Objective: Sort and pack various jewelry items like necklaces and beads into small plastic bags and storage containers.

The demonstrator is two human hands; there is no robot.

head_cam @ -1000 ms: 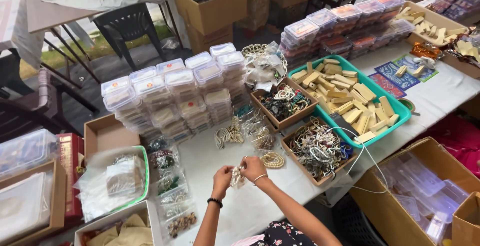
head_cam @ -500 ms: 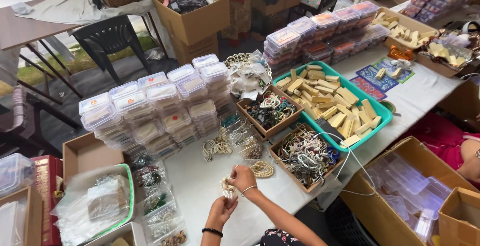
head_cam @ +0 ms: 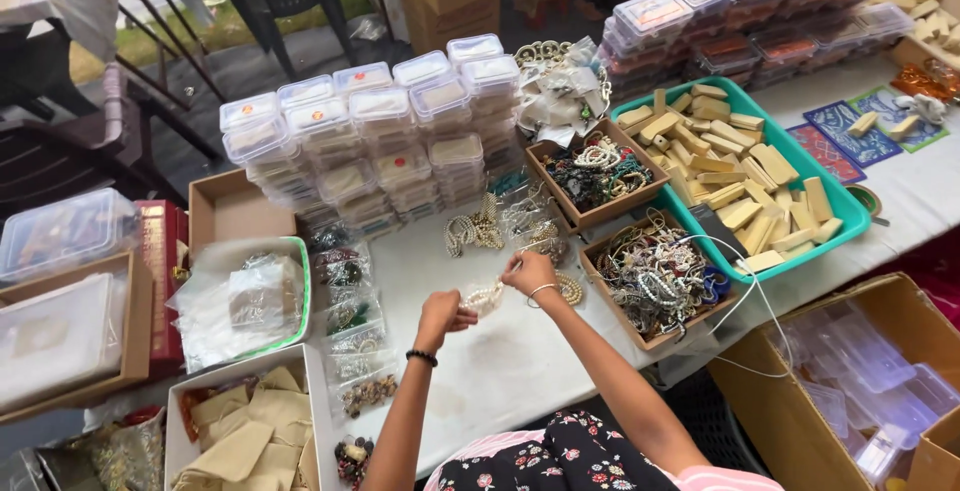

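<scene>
Beads could scatter if the pale bead strand (head_cam: 485,297) snaps, should the hands pull apart too hard; a slack loop might also snag the white cable (head_cam: 745,291) or the nearby box of mixed jewellery (head_cam: 655,276). Seen from the head camera, the strand hangs low over the white table (head_cam: 500,371), stretched between both hands: the left hand (head_cam: 443,311) pinches one end, the right hand (head_cam: 528,273) pinches the other, fingers closed on it.
</scene>
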